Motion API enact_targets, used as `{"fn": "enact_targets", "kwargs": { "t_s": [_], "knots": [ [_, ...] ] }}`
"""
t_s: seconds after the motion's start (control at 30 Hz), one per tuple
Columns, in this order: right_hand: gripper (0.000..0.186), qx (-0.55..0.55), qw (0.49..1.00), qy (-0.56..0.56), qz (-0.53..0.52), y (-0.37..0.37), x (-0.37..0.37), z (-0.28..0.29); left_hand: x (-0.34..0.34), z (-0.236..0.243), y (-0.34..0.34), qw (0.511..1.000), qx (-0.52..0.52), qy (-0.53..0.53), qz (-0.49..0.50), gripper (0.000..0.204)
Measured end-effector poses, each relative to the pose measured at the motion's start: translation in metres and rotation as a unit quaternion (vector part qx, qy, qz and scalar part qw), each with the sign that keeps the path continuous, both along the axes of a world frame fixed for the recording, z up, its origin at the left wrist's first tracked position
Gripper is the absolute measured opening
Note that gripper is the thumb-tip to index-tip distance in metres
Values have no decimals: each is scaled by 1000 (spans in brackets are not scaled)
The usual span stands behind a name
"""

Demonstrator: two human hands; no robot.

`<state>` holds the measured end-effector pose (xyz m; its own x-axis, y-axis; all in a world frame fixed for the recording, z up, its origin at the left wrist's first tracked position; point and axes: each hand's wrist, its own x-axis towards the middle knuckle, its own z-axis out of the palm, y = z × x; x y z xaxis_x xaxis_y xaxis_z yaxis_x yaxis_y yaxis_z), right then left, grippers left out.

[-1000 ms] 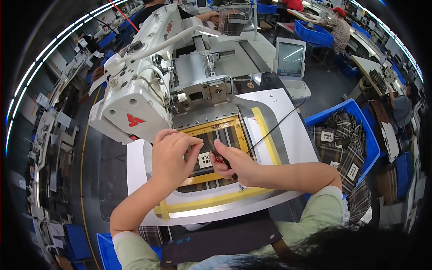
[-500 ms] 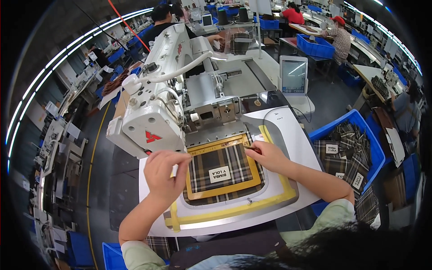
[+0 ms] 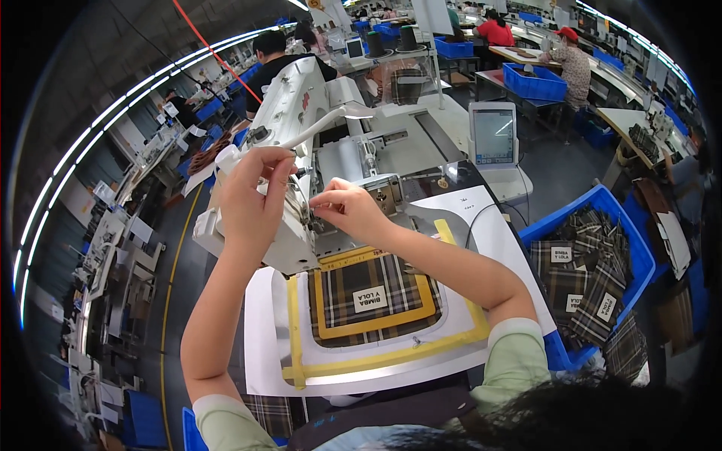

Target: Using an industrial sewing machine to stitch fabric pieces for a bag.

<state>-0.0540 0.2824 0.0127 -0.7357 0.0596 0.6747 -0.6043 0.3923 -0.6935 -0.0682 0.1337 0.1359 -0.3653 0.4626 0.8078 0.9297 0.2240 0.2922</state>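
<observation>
At the head of a white sewing machine, both of my hands are raised. My left hand has thumb and fingers pinched near the upper fittings. Just to its right and lower, my right hand is pinched close to the needle mechanism. What either holds, perhaps something fine, is too small to make out. Below them a square yellow frame lies on plaid fabric with a white printed patch. A small dark metal item sits at the frame's back right. Yellow tape borders the surrounding plate.
A blue bin of plaid pieces is at my right. Behind it stands a tablet-like control screen. A coworker in black is beyond the machine. Other workers, including one in red, sit at farther benches with blue bins.
Both hands have risen from over the framed fabric to the machine head, uncovering the patch. The dark tool that was in my right hand is no longer seen in it.
</observation>
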Motion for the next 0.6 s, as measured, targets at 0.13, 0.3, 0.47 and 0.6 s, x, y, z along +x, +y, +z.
{"fn": "enact_targets", "kwargs": {
  "t_s": [0.13,0.3,0.47,0.6],
  "knots": [
    [14,14,999,-8,45,3,-11,2,3,3,3,1000,-13,-26,4,6],
    [13,64,996,19,51,11,-17,3,12,-8,15,998,-32,43,-27,7],
    [15,110,992,47,26,7,-20,1,17,-11,29,996,-40,48,-56,7],
    [12,50,994,52,81,13,-24,-1,11,-11,26,998,-45,27,-41,7]
  ]
}}
